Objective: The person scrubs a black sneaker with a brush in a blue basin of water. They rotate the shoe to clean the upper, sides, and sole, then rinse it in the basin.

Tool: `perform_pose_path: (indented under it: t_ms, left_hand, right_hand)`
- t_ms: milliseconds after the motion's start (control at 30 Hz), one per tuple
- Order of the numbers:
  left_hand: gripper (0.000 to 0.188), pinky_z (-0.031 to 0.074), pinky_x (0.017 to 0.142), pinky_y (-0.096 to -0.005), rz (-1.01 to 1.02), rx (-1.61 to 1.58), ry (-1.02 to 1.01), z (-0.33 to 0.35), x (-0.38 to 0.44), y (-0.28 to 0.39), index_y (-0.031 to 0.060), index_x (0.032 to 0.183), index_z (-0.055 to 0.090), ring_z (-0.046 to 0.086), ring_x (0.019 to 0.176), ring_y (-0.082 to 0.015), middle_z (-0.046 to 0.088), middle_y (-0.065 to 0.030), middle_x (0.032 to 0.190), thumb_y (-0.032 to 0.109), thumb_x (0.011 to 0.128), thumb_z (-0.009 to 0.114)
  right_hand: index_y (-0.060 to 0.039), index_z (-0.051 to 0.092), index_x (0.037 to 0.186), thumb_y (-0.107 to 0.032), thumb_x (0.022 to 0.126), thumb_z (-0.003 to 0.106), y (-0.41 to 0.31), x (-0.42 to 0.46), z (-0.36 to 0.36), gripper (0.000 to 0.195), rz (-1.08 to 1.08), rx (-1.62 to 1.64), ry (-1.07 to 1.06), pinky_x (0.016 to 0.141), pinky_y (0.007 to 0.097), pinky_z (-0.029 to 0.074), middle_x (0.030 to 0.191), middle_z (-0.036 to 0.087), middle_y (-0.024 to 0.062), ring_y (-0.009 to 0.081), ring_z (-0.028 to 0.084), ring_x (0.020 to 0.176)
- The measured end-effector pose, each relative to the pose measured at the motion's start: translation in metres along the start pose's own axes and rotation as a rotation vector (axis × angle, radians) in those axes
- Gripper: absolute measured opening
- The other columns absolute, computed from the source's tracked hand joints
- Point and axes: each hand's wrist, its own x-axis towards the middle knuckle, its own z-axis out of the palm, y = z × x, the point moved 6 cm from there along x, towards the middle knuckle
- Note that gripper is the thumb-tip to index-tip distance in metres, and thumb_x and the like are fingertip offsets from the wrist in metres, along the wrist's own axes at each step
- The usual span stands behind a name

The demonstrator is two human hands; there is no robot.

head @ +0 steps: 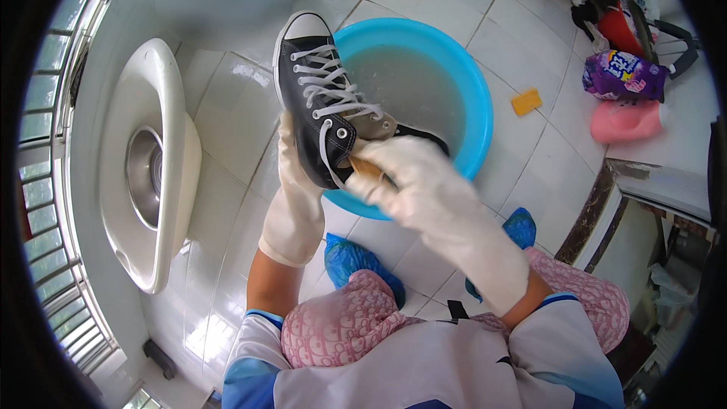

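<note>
My left hand, in a cream rubber glove, holds a black lace-up sneaker from its left side. The sneaker has a white toe cap and loose grey-white laces, toe pointing away from me. My right hand, gloved too and motion-blurred, grips a wooden-backed brush at the shoe's ankle opening. The brush's bristles are hidden. Beneath the shoe stands a blue plastic basin of cloudy water. A dark item with a pale edge shows partly behind my right hand; I cannot tell what it is.
On the white tiled floor lies a yellow-orange block, right of the basin. A purple detergent pouch and a pink bottle are farther right. A white washbasin stands left. Blue shoe covers wrap my feet.
</note>
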Motion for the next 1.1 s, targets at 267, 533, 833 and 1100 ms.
perform_pose_path:
  t_ms: [267, 533, 833, 1100]
  left_hand:
    - [0.062, 0.058, 0.112, -0.0500, 0.040, -0.123, 0.024, -0.012, -0.002, -0.020, -0.0029, 0.149, 0.057, 0.069, 0.128, -0.0348, 0.068, -0.0229, 0.142, 0.046, 0.111, 0.058]
    - [0.055, 0.059, 0.108, -0.0502, 0.171, 0.302, 0.004, -0.035, -0.004, -0.007, -0.0004, 0.147, 0.058, 0.070, 0.124, -0.0336, 0.069, -0.0218, 0.138, 0.042, 0.112, 0.055]
    - [0.061, 0.058, 0.112, -0.0468, 0.194, 0.032, 0.090, 0.001, -0.003, -0.003, 0.0012, 0.150, 0.057, 0.068, 0.131, -0.0325, 0.067, -0.0183, 0.145, 0.051, 0.117, 0.044]
    - [0.045, 0.058, 0.108, -0.0421, 0.390, 0.438, 0.063, 0.023, 0.003, 0.016, 0.0007, 0.135, 0.064, 0.069, 0.121, -0.0274, 0.068, -0.0144, 0.135, 0.038, 0.117, 0.046]
  right_hand:
    - [-0.0041, 0.073, 0.087, -0.009, 0.085, 0.074, -0.019, 0.055, 0.045, 0.006, -0.152, -0.439, -0.206, 0.076, 0.0428, 0.060, 0.087, 0.075, 0.0138, 0.0360, 0.075, 0.086]
    - [-0.0047, 0.071, 0.128, -0.016, 0.093, 0.074, -0.016, 0.047, 0.012, 0.036, 0.016, -0.308, -0.542, 0.084, 0.0463, 0.061, 0.115, 0.074, 0.0157, 0.0407, 0.073, 0.096]
    - [-0.0069, 0.051, 0.157, -0.019, 0.101, 0.071, 0.011, 0.030, 0.010, 0.062, 0.295, -0.348, -0.400, 0.106, 0.0497, 0.058, 0.141, 0.065, 0.0246, 0.0438, 0.068, 0.125]
    - [-0.0126, 0.060, 0.154, -0.009, 0.100, 0.067, 0.002, 0.022, -0.017, 0.054, 0.287, -0.148, -0.221, 0.115, 0.0431, 0.053, 0.150, 0.064, 0.0180, 0.0373, 0.065, 0.134]
